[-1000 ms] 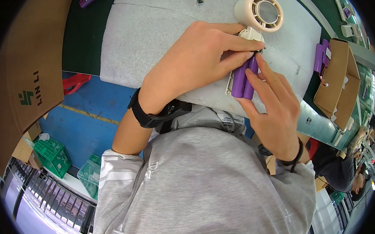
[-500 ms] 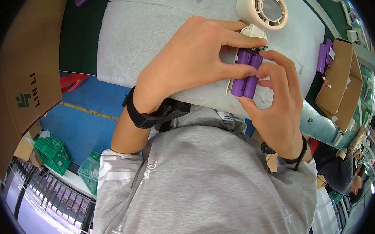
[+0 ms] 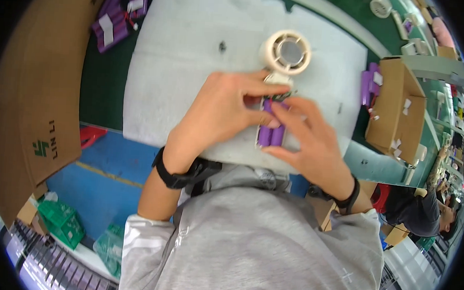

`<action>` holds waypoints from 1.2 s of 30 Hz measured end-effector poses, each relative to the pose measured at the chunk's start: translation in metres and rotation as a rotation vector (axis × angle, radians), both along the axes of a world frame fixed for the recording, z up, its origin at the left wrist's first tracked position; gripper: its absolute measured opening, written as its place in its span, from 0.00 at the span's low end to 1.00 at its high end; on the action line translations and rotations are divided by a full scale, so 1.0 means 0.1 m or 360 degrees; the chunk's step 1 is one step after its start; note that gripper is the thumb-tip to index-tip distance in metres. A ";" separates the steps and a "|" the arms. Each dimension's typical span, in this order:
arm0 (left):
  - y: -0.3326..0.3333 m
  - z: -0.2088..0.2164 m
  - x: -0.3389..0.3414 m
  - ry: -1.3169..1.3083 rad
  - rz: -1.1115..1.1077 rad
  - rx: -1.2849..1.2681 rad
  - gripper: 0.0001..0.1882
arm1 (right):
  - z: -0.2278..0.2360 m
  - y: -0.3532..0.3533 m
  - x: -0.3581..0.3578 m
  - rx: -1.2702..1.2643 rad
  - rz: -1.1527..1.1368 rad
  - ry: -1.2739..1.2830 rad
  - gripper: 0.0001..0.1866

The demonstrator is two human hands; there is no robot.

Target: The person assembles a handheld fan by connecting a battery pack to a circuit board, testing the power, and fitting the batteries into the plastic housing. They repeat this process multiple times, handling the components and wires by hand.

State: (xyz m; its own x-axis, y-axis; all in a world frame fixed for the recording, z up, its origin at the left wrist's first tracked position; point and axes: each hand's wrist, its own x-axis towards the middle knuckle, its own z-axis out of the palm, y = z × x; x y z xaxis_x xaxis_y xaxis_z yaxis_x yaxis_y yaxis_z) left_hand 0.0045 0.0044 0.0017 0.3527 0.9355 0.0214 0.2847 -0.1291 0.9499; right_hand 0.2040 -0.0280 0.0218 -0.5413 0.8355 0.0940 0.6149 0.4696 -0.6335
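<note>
A cream handheld fan lies on a white foam sheet, its round grille up and its handle pointing toward me. The handle shell is uncovered, and a purple battery pack of two cells sits in it. Between pack and fan head is a small circuit board with thin wires, partly hidden by fingers. My left hand is closed around the handle from the left, thumb on the pack. From the right, my right hand pinches the pack, index finger on top and thumb by its near end; the fingertips are slightly blurred.
The foam sheet covers the green bench. Purple battery packs lie at the far left, others beside an open cardboard box at right. A large carton stands left. Another person sits at the right.
The view has shifted, so the fan and both hands appear lower and further left. My right index finger has moved over the top of the pack; my left hand keeps its hold.
</note>
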 end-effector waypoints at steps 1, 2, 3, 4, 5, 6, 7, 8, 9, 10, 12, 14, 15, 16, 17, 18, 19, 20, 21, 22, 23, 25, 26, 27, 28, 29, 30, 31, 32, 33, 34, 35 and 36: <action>-0.01 0.03 -0.01 -0.0013 -0.0009 0.0072 0.26 | 0.01 -0.04 -0.01 0.0061 0.0043 -0.0031 0.38; -0.01 0.01 -0.01 -0.0014 -0.0024 0.0024 0.26 | 0.01 -0.06 -0.01 0.0095 0.0074 -0.0062 0.38; -0.01 0.00 -0.01 -0.0014 -0.0040 -0.0025 0.26 | 0.00 -0.06 0.00 0.0138 0.0053 -0.0076 0.38; -0.03 0.00 -0.02 -0.0010 -0.0047 -0.0069 0.26 | 0.01 -0.09 -0.03 0.0131 0.0057 -0.0092 0.38; -0.04 0.01 -0.04 -0.0018 -0.0060 -0.0024 0.26 | 0.01 -0.10 -0.05 0.0119 0.0060 -0.0109 0.38; -0.06 0.03 -0.05 -0.0015 -0.0070 -0.0037 0.28 | 0.03 -0.12 -0.05 0.0099 0.0062 -0.0126 0.38; -0.07 0.04 -0.06 -0.0011 -0.0082 -0.0056 0.29 | 0.03 -0.13 -0.05 0.0129 0.0046 -0.0136 0.38; -0.08 0.03 -0.06 -0.0006 -0.0095 -0.0080 0.30 | 0.02 -0.15 -0.05 0.0119 0.0048 -0.0121 0.37; -0.09 0.03 -0.06 -0.0008 -0.0104 -0.0053 0.30 | 0.02 -0.14 -0.06 0.0110 0.0058 -0.0100 0.36; -0.10 0.01 -0.06 -0.0009 -0.0059 0.0021 0.30 | 0.01 -0.12 -0.06 0.0098 0.0065 -0.0077 0.36; -0.10 -0.02 -0.05 -0.0012 0.0025 0.0160 0.31 | 0.02 -0.07 -0.07 0.0059 -0.0006 -0.0062 0.35; -0.05 -0.03 -0.01 -0.0025 0.0115 0.0223 0.29 | 0.00 0.00 -0.06 -0.0062 -0.0142 -0.0016 0.35; -0.06 -0.02 0.01 -0.0036 0.0231 0.0263 0.27 | -0.05 0.19 -0.06 0.0190 -0.0232 -0.0099 0.34; -0.08 -0.05 0.02 -0.0047 0.0357 0.0296 0.26 | -0.11 0.50 -0.08 0.0433 -0.0312 -0.0186 0.34; -0.10 -0.09 0.02 -0.0038 0.0340 0.0295 0.26 | -0.08 0.84 -0.09 0.0459 -0.0524 -0.0444 0.33; -0.15 -0.11 -0.02 -0.0084 0.0340 0.0233 0.24 | 0.06 1.04 -0.14 0.0472 -0.0733 -0.0719 0.33; -0.15 -0.12 -0.07 -0.0131 0.0358 0.0190 0.22 | 0.26 1.10 -0.15 0.0505 -0.0769 -0.0702 0.32; -0.06 -0.15 -0.09 -0.0185 0.0397 0.0173 0.20 | 0.42 1.25 -0.10 0.0567 -0.0787 -0.0680 0.31; -0.08 -0.15 -0.10 -0.0189 0.0420 0.0184 0.20 | 0.49 1.38 0.07 0.0726 -0.0668 -0.0648 0.31; -0.09 -0.14 -0.11 -0.0197 0.0401 0.0193 0.18 | 0.57 1.54 0.28 0.0885 -0.0538 -0.0611 0.31; -0.10 -0.13 -0.10 -0.0203 0.0376 0.0204 0.16 | 0.68 1.68 0.39 0.0844 -0.0612 -0.0709 0.32; -0.10 -0.12 -0.13 -0.0205 0.0396 0.0233 0.15 | 0.91 2.08 0.49 0.0632 -0.0781 -0.0834 0.34; -0.11 -0.12 -0.14 -0.0219 0.0371 0.0239 0.14 | 1.02 2.32 0.54 0.0456 -0.0880 -0.0869 0.35; -0.13 -0.12 -0.15 -0.0231 0.0354 0.0247 0.13 | 0.95 2.63 0.71 0.0616 -0.0805 -0.0879 0.35; -0.13 -0.13 -0.16 -0.0239 0.0342 0.0255 0.12 | 0.75 2.98 0.97 0.0777 -0.0725 -0.0881 0.35; -0.12 -0.14 -0.16 -0.0247 0.0377 0.0272 0.12 | 0.52 3.31 1.34 0.0830 -0.0702 -0.0924 0.36; -0.11 -0.16 -0.15 -0.0300 0.0335 0.0252 0.12 | 0.32 3.57 1.63 0.0884 -0.0671 -0.0964 0.38; -0.12 -0.19 -0.19 -0.0341 0.0336 0.0229 0.12 | 0.20 3.66 1.62 0.0709 -0.0668 -0.0866 0.39; -0.13 -0.21 -0.23 -0.0384 0.0332 0.0208 0.12 | 0.07 3.70 1.65 0.0530 -0.0664 -0.0777 0.40; -0.11 -0.22 -0.24 -0.0386 0.0389 0.0221 0.12 | -0.03 3.74 1.73 0.0311 -0.0845 -0.0754 0.40; -0.10 -0.21 -0.24 -0.0407 0.0370 0.0212 0.11 | -0.13 3.76 1.83 0.0086 -0.1030 -0.0735 0.40; -0.07 -0.21 -0.23 -0.0429 0.0338 0.0205 0.11 | -0.22 3.74 1.99 0.0373 -0.1027 -0.0863 0.34; -0.09 -0.21 -0.22 -0.0442 0.0311 0.0185 0.11 | -0.28 3.70 1.97 0.0649 -0.1012 -0.0978 0.28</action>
